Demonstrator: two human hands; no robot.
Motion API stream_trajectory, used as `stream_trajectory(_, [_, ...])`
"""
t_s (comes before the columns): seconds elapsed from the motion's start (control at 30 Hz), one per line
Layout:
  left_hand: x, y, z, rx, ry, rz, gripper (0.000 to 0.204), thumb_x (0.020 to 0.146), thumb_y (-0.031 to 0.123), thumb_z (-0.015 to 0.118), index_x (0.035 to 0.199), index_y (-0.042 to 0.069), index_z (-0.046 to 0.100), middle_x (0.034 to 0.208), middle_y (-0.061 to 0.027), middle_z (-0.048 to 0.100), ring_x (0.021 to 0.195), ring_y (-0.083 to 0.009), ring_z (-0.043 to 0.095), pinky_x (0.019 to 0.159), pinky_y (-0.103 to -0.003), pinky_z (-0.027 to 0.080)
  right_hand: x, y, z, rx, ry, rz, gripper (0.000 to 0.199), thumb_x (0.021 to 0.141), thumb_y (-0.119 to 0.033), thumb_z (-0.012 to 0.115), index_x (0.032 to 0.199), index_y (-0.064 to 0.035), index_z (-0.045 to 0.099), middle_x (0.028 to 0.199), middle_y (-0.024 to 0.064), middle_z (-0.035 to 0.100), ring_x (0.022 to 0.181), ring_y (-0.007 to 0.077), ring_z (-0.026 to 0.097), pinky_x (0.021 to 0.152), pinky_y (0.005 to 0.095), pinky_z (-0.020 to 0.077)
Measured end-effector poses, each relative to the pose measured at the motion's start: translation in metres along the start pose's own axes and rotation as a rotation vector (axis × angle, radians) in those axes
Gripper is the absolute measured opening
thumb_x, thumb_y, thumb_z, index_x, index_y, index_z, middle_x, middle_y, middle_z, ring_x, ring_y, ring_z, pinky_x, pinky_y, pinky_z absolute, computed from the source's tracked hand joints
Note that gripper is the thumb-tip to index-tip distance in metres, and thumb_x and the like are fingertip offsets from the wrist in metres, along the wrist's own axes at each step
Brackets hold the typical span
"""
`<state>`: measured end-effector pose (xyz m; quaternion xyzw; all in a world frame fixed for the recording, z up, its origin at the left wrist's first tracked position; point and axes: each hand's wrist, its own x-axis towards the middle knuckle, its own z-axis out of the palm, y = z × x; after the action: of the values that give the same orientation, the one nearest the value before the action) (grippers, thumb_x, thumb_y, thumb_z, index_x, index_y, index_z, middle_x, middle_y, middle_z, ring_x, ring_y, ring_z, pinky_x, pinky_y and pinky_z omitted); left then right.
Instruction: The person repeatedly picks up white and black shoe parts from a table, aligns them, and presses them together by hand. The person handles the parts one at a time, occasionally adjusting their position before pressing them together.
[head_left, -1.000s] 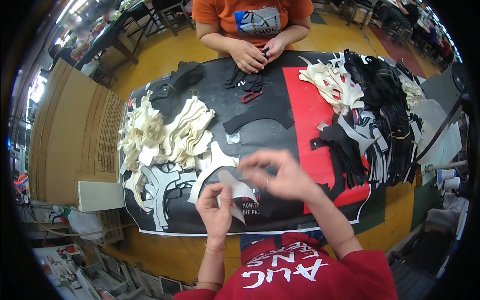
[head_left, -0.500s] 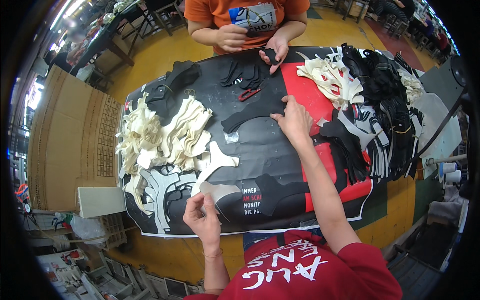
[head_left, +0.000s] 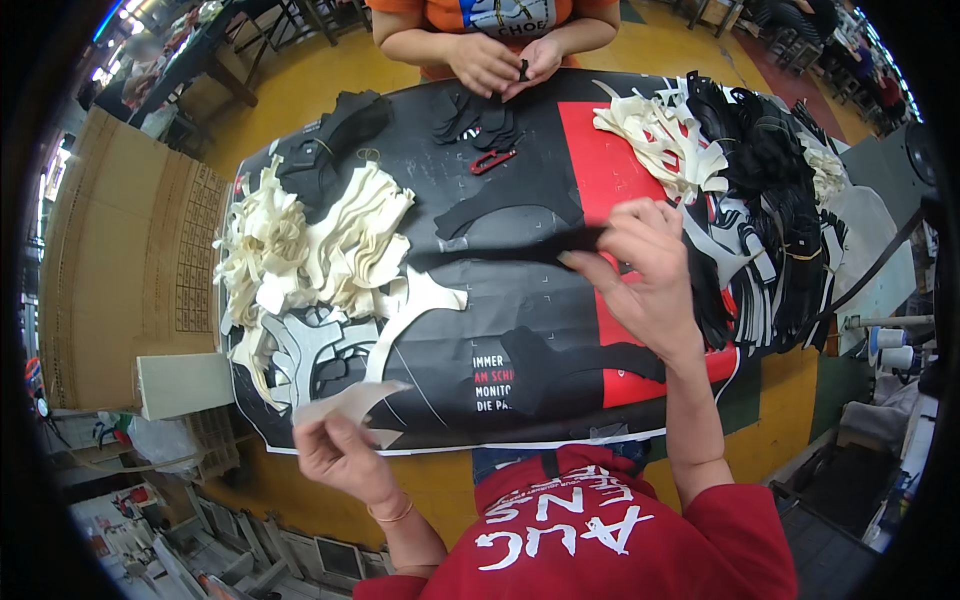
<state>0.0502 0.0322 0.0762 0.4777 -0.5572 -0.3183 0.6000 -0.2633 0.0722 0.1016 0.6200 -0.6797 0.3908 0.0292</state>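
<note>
My left hand [head_left: 345, 458], low at the left by the table's near edge, pinches a thin pale curved piece [head_left: 352, 402] between thumb and fingers. Raised over the right-middle of the table, my right hand [head_left: 645, 280] grips one end of a long black fabric piece [head_left: 490, 254], which stretches leftward and is smeared by motion. Beyond it another black cut piece [head_left: 515, 203] lies flat. Closer to me rests a further black piece [head_left: 575, 365]. A cream curved piece [head_left: 415, 310] lies left of centre, near the black strip's far end.
Cream pieces [head_left: 360, 230] and grey pieces [head_left: 310, 350] are heaped at left. Bundled black pieces [head_left: 780, 200] and a cream pile [head_left: 665, 150] fill the right. Red-handled snips [head_left: 492, 162] lie near small black pieces [head_left: 490, 125]. Across the table, a co-worker's hands [head_left: 505, 68] hold something small and dark.
My right hand has come up and nearer to me, now carrying a black piece. My left hand has moved left and down with its pale piece. The co-worker's hands have come together.
</note>
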Motion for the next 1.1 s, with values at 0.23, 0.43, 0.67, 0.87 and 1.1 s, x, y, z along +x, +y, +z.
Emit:
stream_trajectory(0.23, [-0.009, 0.005, 0.013, -0.127, -0.033, 0.129, 0.016, 0.099, 0.015, 0.067, 0.102, 0.001, 0.060, 0.081, -0.0067, 0.061, 0.060, -0.0100, 0.051, 0.056, -0.024, 0.041, -0.027, 0.018, 0.023, 0.215, -0.268, 0.606, 0.028, 0.088, -0.023, 0.077, 0.080, 0.0024, 0.069, 0.066, 0.0093, 0.059, 0.069, 0.0228, 0.057, 0.074, 0.0360, 0.0429])
stream_trajectory(0.43, [-0.023, 0.000, 0.035, -0.064, -0.259, -0.020, 0.011, 0.094, 0.008, 0.070, 0.097, -0.002, 0.066, 0.084, -0.0076, 0.069, 0.072, -0.0116, 0.062, 0.069, -0.024, 0.049, -0.064, 0.017, 0.066, -0.391, 0.102, 0.292, 0.031, 0.089, -0.027, 0.073, 0.112, -0.0074, 0.069, 0.105, 0.0080, 0.063, 0.100, 0.0286, 0.058, 0.090, 0.0447, 0.0401])
stream_trajectory(0.67, [-0.010, -0.011, 0.068, 0.058, -0.446, -0.177, 0.009, 0.092, 0.002, 0.070, 0.098, -0.005, 0.068, 0.086, -0.0067, 0.070, 0.079, -0.0112, 0.066, 0.076, -0.025, 0.053, -0.113, -0.021, 0.071, 0.008, -0.352, 0.221, 0.032, 0.084, -0.026, 0.077, 0.110, -0.0083, 0.070, 0.105, 0.0079, 0.061, 0.097, 0.0274, 0.058, 0.082, 0.0399, 0.0427])
stream_trajectory(0.87, [-0.005, -0.004, 0.097, 0.159, -0.683, -0.117, 0.009, 0.092, 0.004, 0.071, 0.097, -0.004, 0.071, 0.083, -0.0117, 0.074, 0.075, -0.0162, 0.072, 0.070, -0.028, 0.055, -0.123, -0.019, 0.064, 0.156, -0.330, 0.116, 0.037, 0.085, -0.027, 0.076, 0.113, -0.0048, 0.066, 0.111, 0.0093, 0.060, 0.104, 0.0274, 0.058, 0.089, 0.0409, 0.0441])
stream_trajectory(1.1, [-0.012, 0.045, 0.079, 0.347, -1.153, 0.011, 0.009, 0.085, 0.005, 0.077, 0.093, 0.003, 0.073, 0.082, -0.0115, 0.073, 0.066, -0.0246, 0.070, 0.060, -0.033, 0.054, -0.071, 0.001, 0.084, -0.075, -0.449, 0.066, 0.053, 0.094, -0.042, 0.064, 0.141, -0.0182, 0.058, 0.159, 0.0189, 0.034, 0.145, 0.0502, 0.028, 0.114, 0.0581, 0.0306])
